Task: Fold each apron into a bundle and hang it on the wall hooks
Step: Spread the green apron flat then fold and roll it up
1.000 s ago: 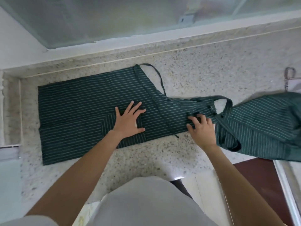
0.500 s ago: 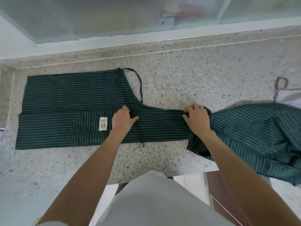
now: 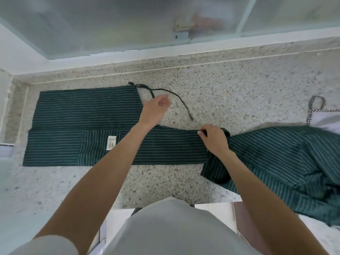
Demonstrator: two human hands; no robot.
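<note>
A dark green striped apron (image 3: 88,126) lies flat on the speckled stone counter (image 3: 239,85), folded lengthwise, with a white label facing up. My left hand (image 3: 156,109) hovers over its far edge with fingers curled, seemingly pinching a waist tie (image 3: 181,101) that trails right across the counter. My right hand (image 3: 214,139) grips the narrow bib end of the apron, fingers curled over the fabric edge. A second green striped apron (image 3: 285,159) lies crumpled to the right, touching that bib end.
A white cloth with a checkered loop (image 3: 323,118) lies at the far right. A frosted window (image 3: 128,24) and white sill run along the back of the counter. The counter's front edge is near my body, with floor tiles below.
My left hand lifted off the middle of the apron and moved toward the far edge. The tie that lay across the apron now lies on the counter beyond it. My right hand stayed on the bib end.
</note>
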